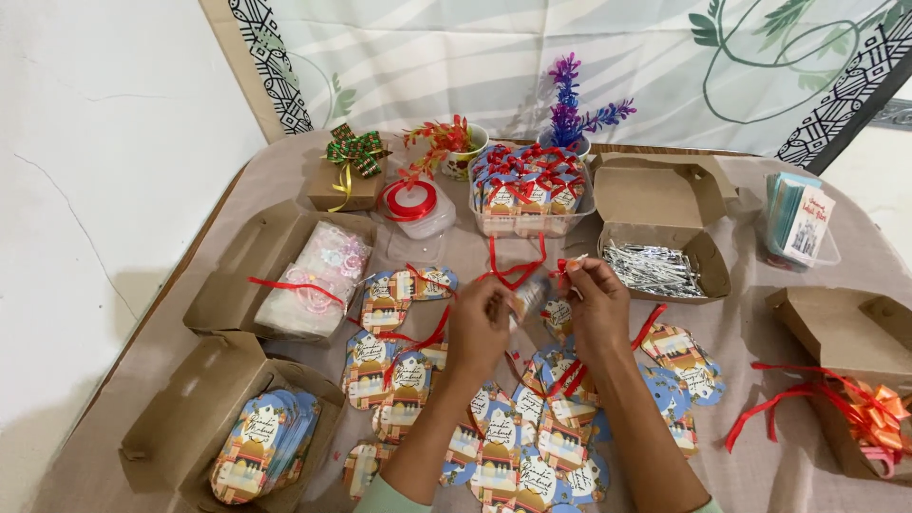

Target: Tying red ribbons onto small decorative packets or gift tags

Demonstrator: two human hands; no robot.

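Near the middle of the table [779, 475], both hands are raised just above a spread of printed paper tags [532, 437]. The left hand [478, 323] and the right hand [597, 306] are close together, each pinching with thumb and fingertips on a small clear-wrapped packet [532, 296] with a thin red ribbon [518, 271] looping up from it toward the far edge. The packet looks light and the film around it probably slick and crinkly, so a fingertip pinch at its ends seems the safest hold; squeezing its middle would likely crush or crease it. The ribbon is soft, limp and narrow, and would slide through loose fingers, so it wants gripping close to the knot point. The tags are thin card, stiff enough to lift by an edge yet easily bent. Toward the far edge stand a clear tub of finished, ribboned packets [527, 195] and an open brown box of silvery pieces [655, 268]; near the left corner an open box holds stacked tags [261, 456].
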